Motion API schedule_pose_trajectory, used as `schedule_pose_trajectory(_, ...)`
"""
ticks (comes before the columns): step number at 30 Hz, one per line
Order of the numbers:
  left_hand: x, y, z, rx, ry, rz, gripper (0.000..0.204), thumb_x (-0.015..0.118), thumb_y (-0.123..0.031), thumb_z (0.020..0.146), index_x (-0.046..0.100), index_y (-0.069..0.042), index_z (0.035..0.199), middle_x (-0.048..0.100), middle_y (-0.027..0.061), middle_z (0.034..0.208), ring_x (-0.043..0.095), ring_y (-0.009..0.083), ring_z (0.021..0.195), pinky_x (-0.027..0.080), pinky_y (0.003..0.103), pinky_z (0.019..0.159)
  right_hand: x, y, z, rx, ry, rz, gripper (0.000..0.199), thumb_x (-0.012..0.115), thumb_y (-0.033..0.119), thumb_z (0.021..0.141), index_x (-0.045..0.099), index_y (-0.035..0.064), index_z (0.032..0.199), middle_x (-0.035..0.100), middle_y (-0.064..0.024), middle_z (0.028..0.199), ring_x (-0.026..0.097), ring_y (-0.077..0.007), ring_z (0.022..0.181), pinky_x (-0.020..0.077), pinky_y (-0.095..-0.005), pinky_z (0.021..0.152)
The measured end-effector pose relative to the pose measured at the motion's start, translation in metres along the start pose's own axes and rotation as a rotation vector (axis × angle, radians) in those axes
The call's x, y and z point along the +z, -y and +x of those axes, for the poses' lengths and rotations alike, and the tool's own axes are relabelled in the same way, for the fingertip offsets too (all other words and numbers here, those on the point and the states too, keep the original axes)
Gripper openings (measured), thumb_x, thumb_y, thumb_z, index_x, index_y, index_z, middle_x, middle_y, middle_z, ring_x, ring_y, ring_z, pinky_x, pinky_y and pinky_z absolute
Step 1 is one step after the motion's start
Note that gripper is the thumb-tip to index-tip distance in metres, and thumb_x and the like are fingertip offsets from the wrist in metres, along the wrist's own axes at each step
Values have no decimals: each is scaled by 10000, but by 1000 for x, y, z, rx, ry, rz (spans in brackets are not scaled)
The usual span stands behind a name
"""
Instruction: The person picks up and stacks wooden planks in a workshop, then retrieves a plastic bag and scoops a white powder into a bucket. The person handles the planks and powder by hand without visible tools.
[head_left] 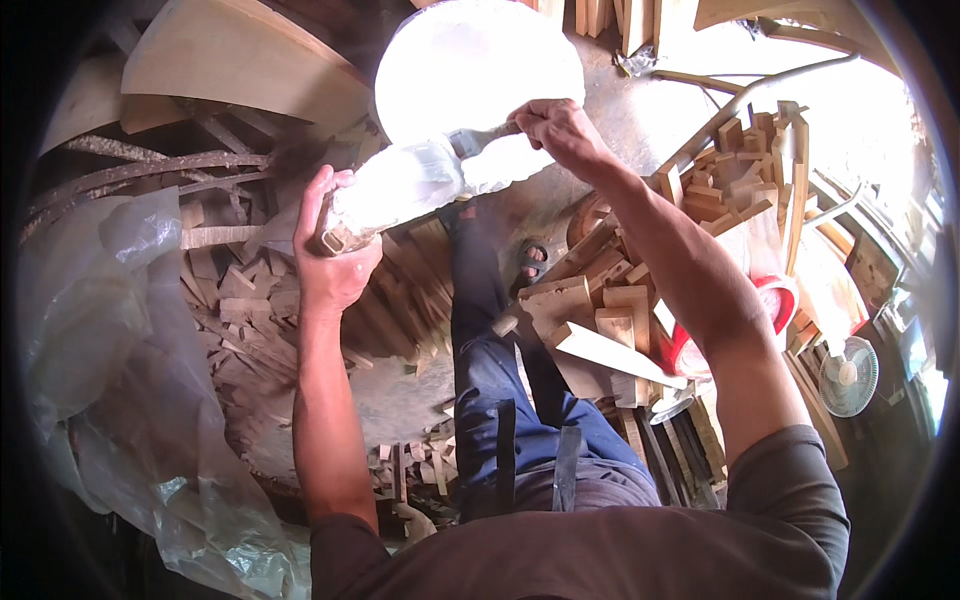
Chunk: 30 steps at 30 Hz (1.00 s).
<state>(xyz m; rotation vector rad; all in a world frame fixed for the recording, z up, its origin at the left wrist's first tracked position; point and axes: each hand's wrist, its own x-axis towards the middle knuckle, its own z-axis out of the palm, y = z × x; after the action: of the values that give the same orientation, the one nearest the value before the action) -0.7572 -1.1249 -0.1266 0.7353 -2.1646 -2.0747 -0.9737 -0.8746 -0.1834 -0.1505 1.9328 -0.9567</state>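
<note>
In front of me my left hand is wrapped round the lower left end of a long, pale, translucent piece, which looks like a plastic container lying tilted; glare hides its exact kind. My right hand is closed on the dark handle of a flat tool, whose wide greyish end touches or overlaps the right end of the pale piece. I cannot tell whether it is a brush or a scraper. Just beyond both hands is a large round white surface, washed out by light.
Clear plastic sheeting hangs at the left, beside heaped wood offcuts. Stacked wood blocks, a red-rimmed bucket and a fan stand at the right. Large curved boards lie at the far left.
</note>
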Motion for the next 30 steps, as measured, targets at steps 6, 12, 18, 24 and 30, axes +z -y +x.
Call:
schedule_pose_trajectory(6, 5, -2, -3, -32, -29, -38, 837, 632, 158, 652, 402, -19, 1436, 553, 113, 1274, 515, 234, 1253, 419, 364, 1078, 4, 11, -46, -11, -31, 43, 219, 587, 118, 945, 718, -23, 1051, 604, -23, 698, 528, -90, 665, 438, -275, 601)
schedule_pose_trajectory(12, 6, -4, -6, -69, 2, -66, 839, 634, 166, 648, 419, -27, 1436, 552, 108, 1305, 526, 204, 1233, 434, 350, 1060, 31, 32, -75, -348, -114, -81, 167, 616, 32, 915, 710, 20, 1053, 652, -65, 769, 591, -150, 670, 503, -302, 643)
schedule_pose_trajectory(18, 5, -16, -8, -55, -93, -90, 813, 642, 176, 644, 442, 4, 1414, 585, 92, 1266, 568, 185, 1163, 454, 329, 1024, 27, 20, -74, -945, -126, -568, 428, 682, 57, 737, 684, 69, 1164, 570, -75, 905, 607, -260, 807, 529, -374, 719)
schedule_pose_trajectory(24, -8, -84, -31, 190, -2, 84, 835, 640, 183, 649, 441, 4, 1440, 593, 116, 1231, 575, 230, 1155, 463, 359, 1013, -26, 41, -133, -1061, -42, -677, 536, 636, 180, 702, 646, 32, 1217, 526, -77, 871, 540, -253, 770, 469, -380, 694)
schedule_pose_trajectory(30, -13, -166, -56, 373, 98, 197, 864, 625, 184, 640, 432, -27, 1456, 589, 153, 1232, 560, 323, 1191, 453, 444, 1023, -79, 67, -248, -834, -214, -548, 430, 685, 2, 690, 697, 34, 1118, 587, -82, 872, 602, -251, 779, 514, -359, 651)
